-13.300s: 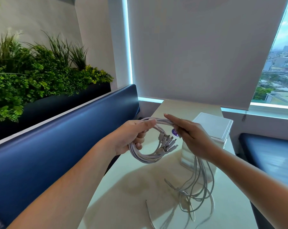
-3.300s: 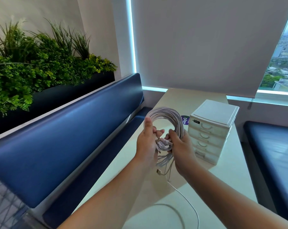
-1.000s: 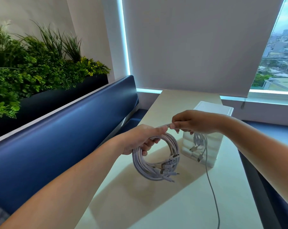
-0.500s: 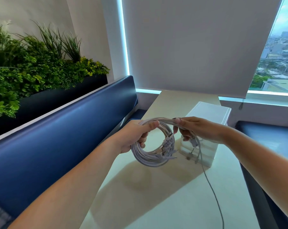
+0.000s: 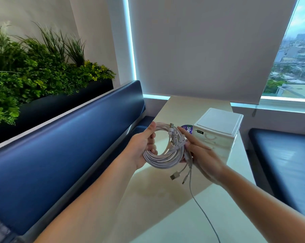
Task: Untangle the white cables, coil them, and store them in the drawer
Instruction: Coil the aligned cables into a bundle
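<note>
Step in hand: coiling, near its end. The white cables (image 5: 158,160) form one round coil, held in the air above the worktop (image 5: 157,216), just in front of the drawer unit (image 5: 218,127). Left hand (image 5: 144,148) grips the coil's left side, thumb over the top, fingers curled through the loop. Right hand (image 5: 200,155) lies against the coil's right side, fingers nearly straight, steadying the bunched connectors; its thumb is hidden. Plug ends (image 5: 174,176) dangle below the coil. One loose strand (image 5: 200,207) runs down across the worktop and out of view, not yet wound in. The unit's drawers look shut. Judgement: the next move calls for winding that strand on, then freeing one hand to open a drawer; the coil may spring apart if the grip slackens
</note>
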A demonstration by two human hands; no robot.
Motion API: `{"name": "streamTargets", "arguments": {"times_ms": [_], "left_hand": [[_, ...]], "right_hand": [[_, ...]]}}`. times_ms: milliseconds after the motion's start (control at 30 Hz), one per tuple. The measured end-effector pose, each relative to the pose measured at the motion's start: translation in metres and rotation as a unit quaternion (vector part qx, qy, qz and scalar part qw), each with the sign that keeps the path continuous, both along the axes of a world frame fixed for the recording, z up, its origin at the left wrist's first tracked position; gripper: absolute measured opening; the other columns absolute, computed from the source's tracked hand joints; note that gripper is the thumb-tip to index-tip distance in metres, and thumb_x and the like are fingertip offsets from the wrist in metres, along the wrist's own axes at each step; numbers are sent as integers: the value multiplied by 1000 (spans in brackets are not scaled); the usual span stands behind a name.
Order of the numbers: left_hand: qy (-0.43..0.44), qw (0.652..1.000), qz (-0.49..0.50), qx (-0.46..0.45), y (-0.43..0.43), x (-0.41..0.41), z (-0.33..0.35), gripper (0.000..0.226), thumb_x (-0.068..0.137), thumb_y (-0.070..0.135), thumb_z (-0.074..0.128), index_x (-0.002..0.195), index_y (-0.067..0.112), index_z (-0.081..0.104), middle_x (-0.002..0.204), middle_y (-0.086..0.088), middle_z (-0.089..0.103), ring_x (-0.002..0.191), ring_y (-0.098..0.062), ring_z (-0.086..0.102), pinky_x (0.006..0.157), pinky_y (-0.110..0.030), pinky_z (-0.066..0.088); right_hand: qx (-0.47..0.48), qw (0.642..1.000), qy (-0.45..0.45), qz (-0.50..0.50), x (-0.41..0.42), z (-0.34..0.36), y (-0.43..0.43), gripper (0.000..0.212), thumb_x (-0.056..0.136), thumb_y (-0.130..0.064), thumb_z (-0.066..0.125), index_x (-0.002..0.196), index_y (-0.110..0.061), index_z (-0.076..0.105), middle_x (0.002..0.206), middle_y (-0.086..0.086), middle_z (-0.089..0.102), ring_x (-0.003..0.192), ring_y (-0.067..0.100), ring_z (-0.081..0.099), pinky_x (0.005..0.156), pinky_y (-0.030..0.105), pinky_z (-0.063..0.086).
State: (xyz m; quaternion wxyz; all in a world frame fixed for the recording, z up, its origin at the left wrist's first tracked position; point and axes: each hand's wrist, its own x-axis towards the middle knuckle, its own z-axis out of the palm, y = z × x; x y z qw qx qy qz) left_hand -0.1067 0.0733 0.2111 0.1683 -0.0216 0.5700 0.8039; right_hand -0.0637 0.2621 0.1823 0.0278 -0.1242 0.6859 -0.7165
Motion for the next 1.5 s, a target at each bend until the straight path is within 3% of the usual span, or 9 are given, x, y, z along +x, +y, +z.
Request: {"name": "streamTargets", "arguments": {"times_ms": [133, 267, 433, 567, 733, 1067, 1300, 1400, 1500], "left_hand": [[-19, 998, 50, 28, 10, 1, -6, 43, 79, 51, 68, 71, 13, 50, 53, 5, 30, 42, -10, 29, 45, -22, 36], [-22, 995, 93, 39, 20, 3, -9, 40, 84, 49, 67, 76, 12, 53, 57, 3, 37, 44, -11, 35, 42, -22, 38], [-13, 991, 118, 65, 24, 5, -7, 39, 87, 48, 65, 75, 13, 53, 61, 2, 36, 48, -12, 33, 41, -22, 39], [3, 991, 120, 51, 24, 6, -6, 41, 87, 51, 63, 78, 12, 53, 62, 2, 33, 51, -13, 33, 44, -23, 41], [7, 992, 114, 52, 30, 10, -4, 42, 86, 51, 64, 77, 12, 52, 56, 3, 29, 46, -11, 30, 44, -23, 39], [12, 996, 58, 70, 26, 9, -9, 43, 88, 53, 60, 84, 11, 55, 62, -2, 40, 55, -15, 44, 69, -31, 59], [-19, 982, 58, 179, 24, 29, -21, 72, 86, 68, 43, 126, 11, 61, 120, -15, 66, 108, -28, 67, 90, -46, 56], [-11, 980, 126, 157, 40, 36, -23, 65, 90, 68, 35, 102, 12, 66, 93, -11, 66, 90, -23, 66, 95, -49, 53], [-11, 972, 206, 109, 43, 27, -16, 63, 95, 65, 33, 89, 12, 66, 67, -4, 55, 59, -15, 53, 61, -30, 55]], "right_hand": [[16, 1000, 4, -3, 5, 4, -16, 46, 91, -62, 27, 133, -49, 41, 96, -9, 63, 76, 19, 44, 76, 36, 45], [91, 991, 52, -83, 3, 5, -31, 44, 92, -45, 55, 131, -40, 37, 112, -19, 53, 100, -19, 52, 90, 15, 46], [129, 981, 41, -137, -3, 7, -36, 56, 80, -53, 67, 130, -52, 41, 121, -11, 51, 104, -9, 52, 95, 21, 42], [114, 982, 28, -145, -6, 7, -37, 45, 70, -57, 71, 111, -48, 52, 97, -13, 69, 94, 8, 66, 91, 39, 51], [55, 972, 31, -225, -6, 9, -41, 16, 83, -23, 67, 96, -28, 58, 82, 1, 66, 72, 12, 60, 75, 37, 51], [20, 969, 27, -243, -10, 4, -42, 21, 82, 0, 49, 78, -20, 50, 58, -6, 41, 58, 14, 37, 55, 29, 32], [-23, 955, 21, -295, -16, -4, -44, 12, 82, -2, 49, 78, -13, 48, 60, -1, 40, 56, 14, 37, 54, 30, 31], [-7, 949, 21, -315, -17, -10, -49, 11, 74, -14, 51, 84, -11, 52, 68, 5, 47, 62, 18, 42, 58, 34, 35], [9, 957, 28, -289, -13, -15, -53, 8, 76, -13, 51, 83, -16, 52, 65, 0, 48, 58, 14, 42, 56, 28, 35]]}}
